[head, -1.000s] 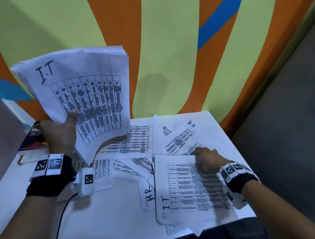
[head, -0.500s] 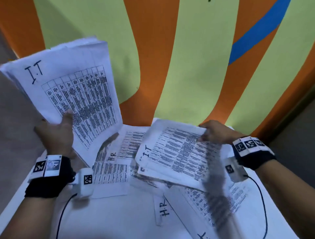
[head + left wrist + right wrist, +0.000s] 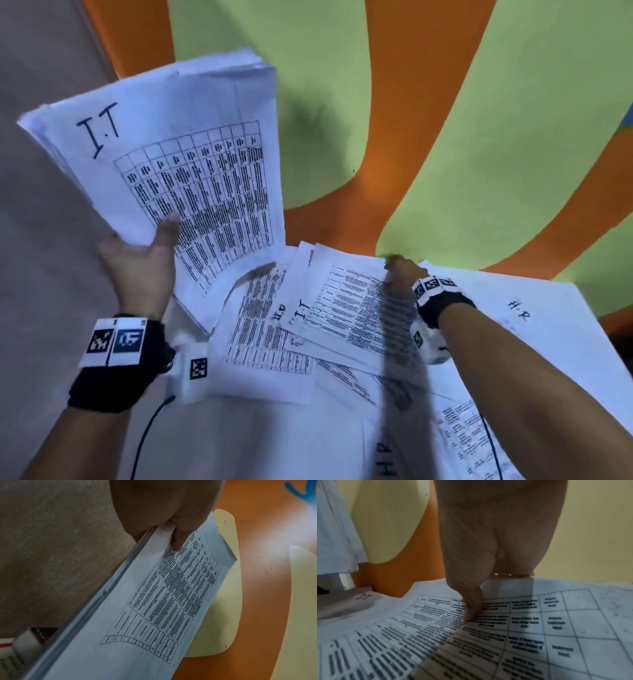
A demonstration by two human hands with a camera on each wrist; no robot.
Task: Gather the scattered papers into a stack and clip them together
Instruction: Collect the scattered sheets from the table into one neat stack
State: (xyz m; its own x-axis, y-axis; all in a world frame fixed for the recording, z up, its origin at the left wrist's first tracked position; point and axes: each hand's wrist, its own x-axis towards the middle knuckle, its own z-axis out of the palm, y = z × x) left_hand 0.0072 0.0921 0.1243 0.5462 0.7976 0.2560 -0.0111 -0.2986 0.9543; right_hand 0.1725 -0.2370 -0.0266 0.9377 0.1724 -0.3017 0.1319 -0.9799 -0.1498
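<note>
My left hand (image 3: 144, 253) holds a thick stack of printed sheets (image 3: 178, 161) upright at the left, top sheet marked "I.T"; the thumb (image 3: 178, 540) presses its face. My right hand (image 3: 399, 277) pinches a sheet marked "I.T" (image 3: 342, 308) by its far edge, lifted and tilted over the table, thumb (image 3: 473, 609) on top. Loose printed papers (image 3: 267, 346) lie scattered beneath, some marked "H.R" (image 3: 519, 310). No clip is visible.
The white table (image 3: 260, 445) stands against an orange and green painted wall (image 3: 445, 137). A grey floor (image 3: 41, 240) lies to the left. In the left wrist view a book (image 3: 25, 642) shows behind the stack. A black cable (image 3: 147, 431) hangs from my left wrist.
My right hand picked the "I.T" sheet up off the table and carried it left toward the held stack. The left hand kept its stack raised.
</note>
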